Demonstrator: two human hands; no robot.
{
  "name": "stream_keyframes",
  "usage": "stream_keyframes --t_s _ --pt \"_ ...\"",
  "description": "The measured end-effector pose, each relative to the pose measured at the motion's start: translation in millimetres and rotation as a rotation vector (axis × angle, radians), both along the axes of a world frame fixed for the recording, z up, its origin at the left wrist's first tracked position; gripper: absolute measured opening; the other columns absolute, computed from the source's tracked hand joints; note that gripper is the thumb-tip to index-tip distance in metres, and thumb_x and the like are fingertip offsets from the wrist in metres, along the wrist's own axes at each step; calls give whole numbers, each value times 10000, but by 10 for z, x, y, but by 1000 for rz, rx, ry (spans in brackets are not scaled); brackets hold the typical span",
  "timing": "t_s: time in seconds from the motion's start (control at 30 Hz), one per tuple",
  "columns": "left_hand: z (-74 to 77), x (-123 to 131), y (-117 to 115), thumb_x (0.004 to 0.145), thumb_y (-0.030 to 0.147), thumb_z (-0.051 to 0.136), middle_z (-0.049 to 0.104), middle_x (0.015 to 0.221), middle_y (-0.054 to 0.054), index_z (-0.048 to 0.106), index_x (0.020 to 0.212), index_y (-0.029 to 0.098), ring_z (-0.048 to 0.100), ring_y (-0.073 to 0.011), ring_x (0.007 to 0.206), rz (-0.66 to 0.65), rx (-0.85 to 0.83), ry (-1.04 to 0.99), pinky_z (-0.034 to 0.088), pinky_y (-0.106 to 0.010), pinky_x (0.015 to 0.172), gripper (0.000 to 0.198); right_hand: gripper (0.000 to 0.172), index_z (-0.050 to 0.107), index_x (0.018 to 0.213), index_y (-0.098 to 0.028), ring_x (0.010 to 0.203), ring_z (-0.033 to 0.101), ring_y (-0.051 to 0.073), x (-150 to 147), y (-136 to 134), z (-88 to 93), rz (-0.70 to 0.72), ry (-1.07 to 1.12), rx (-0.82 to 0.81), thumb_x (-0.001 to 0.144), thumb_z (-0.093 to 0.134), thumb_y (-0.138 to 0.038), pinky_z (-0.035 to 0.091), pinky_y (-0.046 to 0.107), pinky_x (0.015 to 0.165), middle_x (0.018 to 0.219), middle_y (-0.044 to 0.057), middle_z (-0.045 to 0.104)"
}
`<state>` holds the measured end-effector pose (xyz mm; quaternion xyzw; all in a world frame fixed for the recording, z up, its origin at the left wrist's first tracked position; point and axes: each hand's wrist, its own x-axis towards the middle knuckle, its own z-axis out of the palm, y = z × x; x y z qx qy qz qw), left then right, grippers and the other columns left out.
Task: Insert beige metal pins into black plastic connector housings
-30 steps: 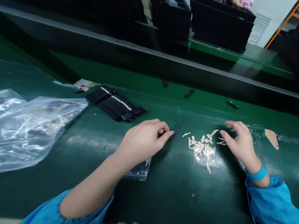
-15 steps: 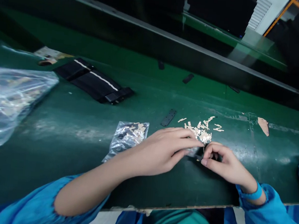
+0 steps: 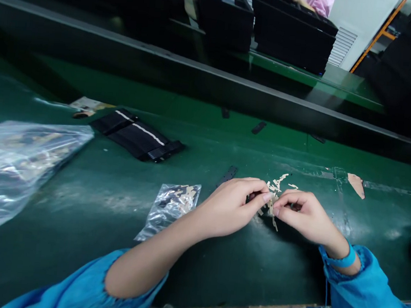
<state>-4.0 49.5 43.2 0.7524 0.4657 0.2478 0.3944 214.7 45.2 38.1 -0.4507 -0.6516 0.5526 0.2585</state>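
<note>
My left hand [image 3: 240, 206] is closed, thumb and forefinger pinched together at the edge of a loose pile of small cream-coloured strips [image 3: 278, 183]. Facing it, my right hand [image 3: 301, 214] is also closed in a pinch, its fingertips very near the left ones. Some cream strips show between and below the two sets of fingertips. What either pinch holds is too small or too hidden to make out. Partly behind my left hand lies a thin dark plate [image 3: 228, 174]. A small clear bag [image 3: 176, 200] with cream and dark pieces inside rests beside my left forearm.
On the green table, a large clear plastic bag [image 3: 20, 171] lies at the left, near a black folded item with white stripes [image 3: 135, 136]. Small dark pieces [image 3: 258, 127] lie toward the back. A tan scrap [image 3: 356, 185] is at the right. Black stacked trays [image 3: 291, 34] stand beyond the ledge.
The fingers of my left hand have gone from stretched out over the pile to a pinch. A dark, shiny thing between the hands no longer shows. The camera has tilted up slightly.
</note>
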Motion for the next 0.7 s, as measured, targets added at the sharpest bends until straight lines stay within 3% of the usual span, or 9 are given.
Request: stream_keyframes --t_s 0.1,0.17,0.23,0.3,0.5,0.7 --pt "-68 63 7 1005 321 524 631 708 25 688 807 211 545 -157 622 27 -37 -31 369 -269 566 280 126 757 779 -205 733 610 172 5 0 -85 -43 -19 86 851 661 -167 452 299 672 791 22 706" --pt "-133 104 6 977 324 583 636 740 27 694 894 216 572 -159 648 114 -38 -85 394 -258 569 175 139 738 756 -205 740 608 173 9 5 -150 -86 10 138 849 645 -158 451 299 685 765 14 693" --pt "-203 137 -6 926 318 679 646 793 20 686 959 215 606 -169 706 247 37 -111 433 -259 608 108 143 729 744 -206 728 597 173 9 6 -206 -142 46 162 849 640 -164 447 297 675 746 11 679" --pt "-259 156 -31 924 287 701 660 823 7 696 939 212 622 -174 743 292 151 -108 461 -273 665 77 137 727 740 -205 712 581 171 4 -2 -243 -187 59 166 847 647 -174 441 296 658 740 12 664" --pt "-308 145 -128 1052 176 499 760 940 -34 755 978 206 698 -188 868 8 183 -163 505 -302 794 268 130 732 747 -207 673 546 165 -30 -60 -272 -210 45 206 837 651 -160 407 279 588 738 20 667" --pt "-347 139 -165 1041 161 546 790 997 -43 774 1032 202 729 -192 912 11 196 -218 530 -306 848 232 145 728 753 -207 672 550 158 -21 -84 -303 -218 45 206 855 638 -157 414 282 601 764 20 673"
